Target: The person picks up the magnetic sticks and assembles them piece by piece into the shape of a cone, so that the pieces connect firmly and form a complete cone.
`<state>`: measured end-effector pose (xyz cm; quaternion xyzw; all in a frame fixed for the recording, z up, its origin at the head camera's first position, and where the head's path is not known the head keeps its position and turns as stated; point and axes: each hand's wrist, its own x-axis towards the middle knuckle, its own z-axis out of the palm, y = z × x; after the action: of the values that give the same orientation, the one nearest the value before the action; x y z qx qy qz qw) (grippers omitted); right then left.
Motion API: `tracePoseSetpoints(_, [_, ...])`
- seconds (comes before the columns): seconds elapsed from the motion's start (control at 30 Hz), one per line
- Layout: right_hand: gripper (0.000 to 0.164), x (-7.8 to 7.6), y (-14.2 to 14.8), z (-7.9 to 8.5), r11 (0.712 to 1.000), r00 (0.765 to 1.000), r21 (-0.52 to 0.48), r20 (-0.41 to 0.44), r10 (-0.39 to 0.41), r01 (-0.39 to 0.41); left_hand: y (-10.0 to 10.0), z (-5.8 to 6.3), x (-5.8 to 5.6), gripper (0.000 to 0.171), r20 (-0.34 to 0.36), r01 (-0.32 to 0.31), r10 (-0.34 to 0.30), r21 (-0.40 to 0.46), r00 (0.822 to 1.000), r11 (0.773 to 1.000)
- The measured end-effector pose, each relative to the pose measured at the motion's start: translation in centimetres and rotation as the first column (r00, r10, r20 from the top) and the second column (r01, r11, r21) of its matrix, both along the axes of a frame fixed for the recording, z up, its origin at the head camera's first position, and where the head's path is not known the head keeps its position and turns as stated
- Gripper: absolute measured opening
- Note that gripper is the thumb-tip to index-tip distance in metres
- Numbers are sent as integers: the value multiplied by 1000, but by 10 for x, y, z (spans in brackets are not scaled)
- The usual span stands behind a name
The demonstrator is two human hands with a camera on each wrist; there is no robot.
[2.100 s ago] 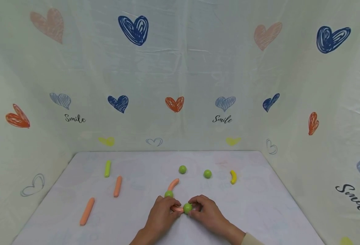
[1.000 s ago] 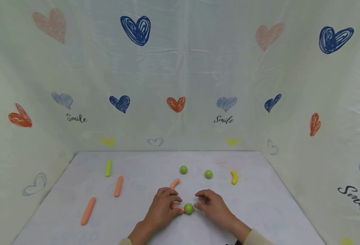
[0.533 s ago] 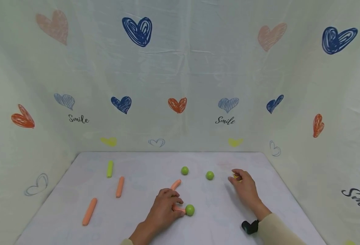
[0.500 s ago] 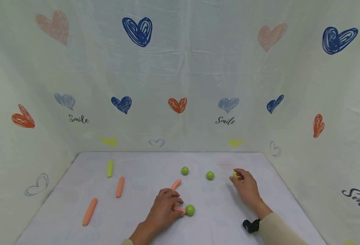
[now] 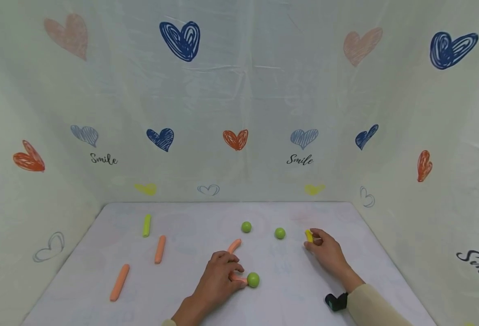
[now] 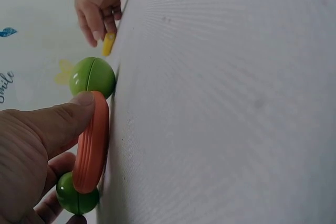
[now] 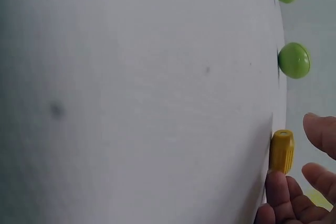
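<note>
My left hand (image 5: 220, 275) holds a curved orange stick (image 6: 93, 145), its thumb pressed against one end. A green ball (image 6: 92, 77) joins that end; a second green ball (image 6: 79, 192) sits at the other end, between the fingers and hidden from the head view. Beyond it another orange stick (image 5: 234, 246) shows past my knuckles. Over to the right, my right hand (image 5: 329, 253) has its fingertips on a short curved yellow stick (image 5: 309, 235), apparently pinching it low by the table. In the right wrist view, fingers touch the yellow stick's lower end, while two others are apart from it.
Two loose green balls (image 5: 246, 227) lie toward the back middle. On the left are two straight orange sticks (image 5: 119, 282) and a yellow-green stick (image 5: 147, 225). A black device (image 5: 337, 302) is at my right wrist. Heart-printed curtains (image 5: 239, 104) enclose the white table (image 5: 182, 226).
My right hand let go of the near green ball, moved right and back to the yellow stick, and has shifted it slightly left. The left hand stays on the orange stick.
</note>
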<state>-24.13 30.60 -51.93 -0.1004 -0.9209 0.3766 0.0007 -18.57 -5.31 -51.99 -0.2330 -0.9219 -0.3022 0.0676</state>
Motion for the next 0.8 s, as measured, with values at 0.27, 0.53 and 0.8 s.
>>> tracePoseSetpoints(0.27, [67, 0, -2, 12, 992, 992, 10, 27, 126, -126, -1, 1, 2, 15, -23, 7, -7, 6, 1000, 1000])
tracePoseSetpoints(0.53, [77, -17, 11, 12, 950, 947, 8, 81, 311, -313, -1, 3, 4, 12, -22, 26, -26, -6, 999, 1000])
tracePoseSetpoints(0.8, [74, -22, 17, 21, 920, 912, -34, 125, 391, -389, -2, 3, 4, 13, -35, 30, -31, -5, 999, 1000])
